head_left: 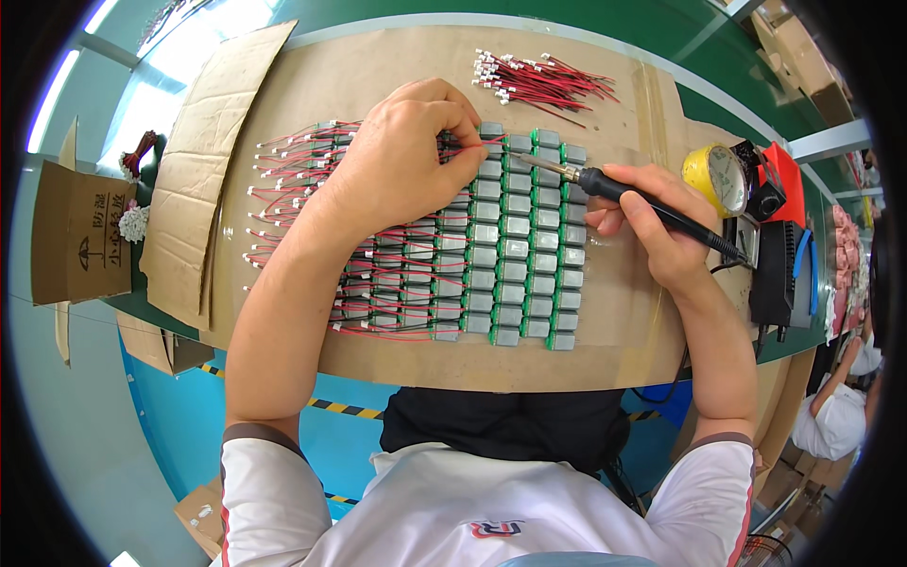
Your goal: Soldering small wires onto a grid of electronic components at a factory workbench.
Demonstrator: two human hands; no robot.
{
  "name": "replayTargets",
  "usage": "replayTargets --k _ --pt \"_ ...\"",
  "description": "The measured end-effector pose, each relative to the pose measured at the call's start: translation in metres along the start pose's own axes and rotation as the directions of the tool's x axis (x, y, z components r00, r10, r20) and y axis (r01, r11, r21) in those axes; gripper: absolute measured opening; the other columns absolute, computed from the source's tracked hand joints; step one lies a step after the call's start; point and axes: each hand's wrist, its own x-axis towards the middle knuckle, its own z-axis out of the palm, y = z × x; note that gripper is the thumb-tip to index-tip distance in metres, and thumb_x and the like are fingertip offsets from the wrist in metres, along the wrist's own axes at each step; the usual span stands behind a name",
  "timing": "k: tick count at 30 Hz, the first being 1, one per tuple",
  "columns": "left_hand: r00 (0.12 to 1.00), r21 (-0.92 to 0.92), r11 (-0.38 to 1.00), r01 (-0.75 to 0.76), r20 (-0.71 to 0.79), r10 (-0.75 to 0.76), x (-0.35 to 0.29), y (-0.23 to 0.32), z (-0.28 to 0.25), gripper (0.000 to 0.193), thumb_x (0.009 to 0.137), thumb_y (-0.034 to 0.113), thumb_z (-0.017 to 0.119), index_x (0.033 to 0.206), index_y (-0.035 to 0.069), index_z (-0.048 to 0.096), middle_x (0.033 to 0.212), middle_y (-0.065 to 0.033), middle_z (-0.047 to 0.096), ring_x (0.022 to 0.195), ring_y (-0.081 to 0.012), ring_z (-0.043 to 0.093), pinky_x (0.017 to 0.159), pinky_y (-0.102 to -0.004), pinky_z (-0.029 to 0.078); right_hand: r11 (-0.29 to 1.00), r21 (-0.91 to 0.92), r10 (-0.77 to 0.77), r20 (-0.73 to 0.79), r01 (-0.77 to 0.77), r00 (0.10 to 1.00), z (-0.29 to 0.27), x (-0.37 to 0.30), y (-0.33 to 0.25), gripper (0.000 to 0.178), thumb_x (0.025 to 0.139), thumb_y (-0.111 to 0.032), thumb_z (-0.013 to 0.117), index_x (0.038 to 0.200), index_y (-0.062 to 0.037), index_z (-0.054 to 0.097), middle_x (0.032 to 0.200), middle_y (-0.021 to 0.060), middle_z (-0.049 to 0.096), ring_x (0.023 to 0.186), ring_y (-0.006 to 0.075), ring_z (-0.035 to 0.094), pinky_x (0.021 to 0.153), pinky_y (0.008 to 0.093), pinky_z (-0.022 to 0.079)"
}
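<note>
Rows of small grey battery packs point(513, 248) with green circuit strips lie in a block on the cardboard-covered table. Those on the left carry red and black wires point(283, 194) with white plugs; the columns on the right have none. My left hand point(406, 156) is closed in a pinch on a red wire point(494, 141) above the top rows. A soldering iron point(603, 184) with a black handle is gripped in my right hand point(666, 213), its metal tip pointing left, close to the left fingertips. Whether the tip touches a pack, I cannot tell.
A pile of loose red and black wires point(543, 82) lies beyond the packs. On the right are a yellow tape roll point(715, 180) and a black box point(775, 283). A cardboard flap point(208, 180) and a box point(83, 231) stand left. Another person point(831, 420) is far right.
</note>
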Motion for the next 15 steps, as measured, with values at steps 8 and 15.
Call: replayTargets --k 8,15 --pt "1.000 0.006 1.000 0.014 -0.001 -0.014 0.0001 0.0005 -0.0003 0.011 0.086 0.008 0.079 0.086 -0.002 0.073 0.109 -0.0097 0.073 0.098 -0.0267 0.070 0.090 -0.0370 0.056 1.000 -0.003 -0.003 -0.003 0.003 1.000 0.0003 0.0006 0.0006 0.027 0.100 0.006 0.062 0.124 0.0084 0.072 0.094 0.0149 0.073 0.077 0.0193 0.078 0.073 0.0294 0.065" --pt "1.000 0.022 1.000 0.004 -0.001 -0.004 0.0000 0.0002 0.0002 0.012 0.086 0.008 0.079 0.086 -0.002 0.073 0.109 -0.0095 0.073 0.097 -0.0264 0.071 0.090 -0.0370 0.056 1.000 0.006 0.005 -0.002 -0.005 1.000 -0.0005 0.0001 0.0001 0.027 0.100 0.007 0.060 0.125 0.0092 0.072 0.095 0.0156 0.073 0.078 0.0198 0.078 0.074 0.0304 0.065"
